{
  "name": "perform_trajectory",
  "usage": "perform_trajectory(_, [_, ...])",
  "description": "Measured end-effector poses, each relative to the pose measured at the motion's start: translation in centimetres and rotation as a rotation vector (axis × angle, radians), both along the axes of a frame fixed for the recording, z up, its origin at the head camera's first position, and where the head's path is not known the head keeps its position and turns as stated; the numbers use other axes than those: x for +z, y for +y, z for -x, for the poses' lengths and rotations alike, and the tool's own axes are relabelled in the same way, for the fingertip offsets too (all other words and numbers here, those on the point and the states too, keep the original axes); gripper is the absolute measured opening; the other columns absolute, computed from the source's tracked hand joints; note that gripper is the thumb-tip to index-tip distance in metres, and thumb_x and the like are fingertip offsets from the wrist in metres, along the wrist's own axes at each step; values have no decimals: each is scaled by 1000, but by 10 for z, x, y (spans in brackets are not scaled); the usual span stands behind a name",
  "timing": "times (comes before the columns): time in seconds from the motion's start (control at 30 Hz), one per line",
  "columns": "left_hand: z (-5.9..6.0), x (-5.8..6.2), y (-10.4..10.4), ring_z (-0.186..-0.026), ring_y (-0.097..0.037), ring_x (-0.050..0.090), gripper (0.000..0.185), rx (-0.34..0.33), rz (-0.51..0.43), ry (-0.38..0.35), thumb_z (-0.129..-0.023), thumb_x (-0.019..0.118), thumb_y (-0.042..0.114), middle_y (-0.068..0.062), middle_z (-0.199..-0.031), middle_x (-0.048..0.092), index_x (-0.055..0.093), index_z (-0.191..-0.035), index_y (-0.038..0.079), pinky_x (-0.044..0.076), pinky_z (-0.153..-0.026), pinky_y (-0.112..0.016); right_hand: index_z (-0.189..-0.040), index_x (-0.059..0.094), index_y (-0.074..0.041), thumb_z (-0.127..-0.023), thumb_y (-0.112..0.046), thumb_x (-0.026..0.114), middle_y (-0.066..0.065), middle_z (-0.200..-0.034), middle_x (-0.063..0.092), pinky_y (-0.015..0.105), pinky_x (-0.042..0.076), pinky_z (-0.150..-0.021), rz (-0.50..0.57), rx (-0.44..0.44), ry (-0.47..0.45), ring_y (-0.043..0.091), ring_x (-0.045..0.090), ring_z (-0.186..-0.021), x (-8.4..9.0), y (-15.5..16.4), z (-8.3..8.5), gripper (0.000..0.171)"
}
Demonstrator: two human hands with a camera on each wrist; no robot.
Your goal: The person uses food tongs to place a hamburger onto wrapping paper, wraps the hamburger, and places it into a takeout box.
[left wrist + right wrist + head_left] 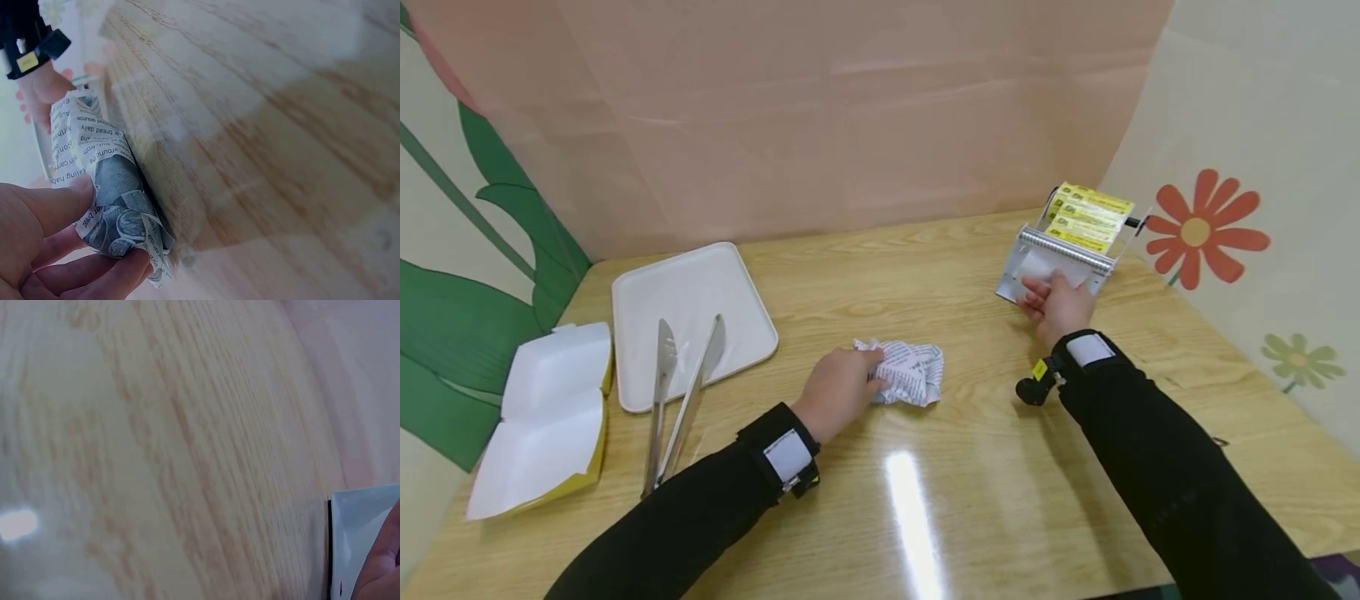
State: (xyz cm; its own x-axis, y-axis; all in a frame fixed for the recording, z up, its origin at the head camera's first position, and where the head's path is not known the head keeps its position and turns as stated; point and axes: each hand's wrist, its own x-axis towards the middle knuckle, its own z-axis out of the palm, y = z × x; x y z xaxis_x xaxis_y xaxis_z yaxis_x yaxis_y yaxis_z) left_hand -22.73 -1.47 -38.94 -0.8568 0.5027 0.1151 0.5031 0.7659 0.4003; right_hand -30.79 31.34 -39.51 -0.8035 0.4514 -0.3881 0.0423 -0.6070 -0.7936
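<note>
My left hand (pixel 841 390) holds a small bundle wrapped in printed newspaper-style paper (pixel 912 372) at its left end, low over the table. The left wrist view shows the thumb on one side of the bundle (pixel 115 181) and the other fingers beneath it; the paper hides what is inside. Farther right, my right hand (pixel 1062 310) is at the front of a label dispenser (pixel 1022 265) that carries a roll of yellow labels (pixel 1088 218). Its fingertips overlap the white strip below the ridged roller; I cannot tell whether they pinch it.
On the left stands an open white and yellow cardboard box (pixel 553 417). Beside it lies a white tray (pixel 741 308) with metal tongs (pixel 658 400) resting across its front edge. A pinkish sheet (pixel 850 125) hangs behind the wooden table (pixel 1000 500), and a flower-printed wall (pixel 1262 125) borders it at right.
</note>
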Motion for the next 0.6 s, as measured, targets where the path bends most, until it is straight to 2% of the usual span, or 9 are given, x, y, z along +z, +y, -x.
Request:
perform_trajectory(0.17, [-1, 0, 0, -110, -18, 62, 42, 8, 16, -16, -89, 71, 23, -8, -126, 63, 63, -126, 6, 51, -87, -32, -117, 41, -14, -105, -25, 41, 5, -72, 71, 30, 56, -58, -78, 20, -23, 12, 63, -51, 0, 0, -2, 16])
perform_trajectory(0.27, [-1, 1, 0, -105, -15, 64, 42, 11, 27, -18, -89, 71, 23, -8, -126, 63, 63, -127, 6, 51, -84, -31, -115, 41, -13, -105, -25, 39, 4, -72, 71, 30, 57, -61, -128, 34, -38, 12, 65, -54, 1, -1, -3, 16])
perform_trajectory(0.43, [-2, 2, 1, -99, -12, 64, 41, 9, 32, -7, -89, 71, 23, -8, -124, 64, 64, -126, 6, 51, -79, -29, -128, 37, -11, -105, -27, 37, 3, -72, 71, 31, 57, -67, -165, 64, -68, 12, 67, -58, 0, 2, -3, 28])
perform_trajectory(0.6, [-2, 2, 2, -95, -11, 63, 42, 5, 35, 2, -89, 71, 24, -9, -124, 64, 64, -126, 5, 50, -76, -28, -146, 22, -9, -106, -27, 34, 3, -71, 71, 33, 57, -72, -168, 121, -101, 13, 68, -61, 1, 4, -5, 46])
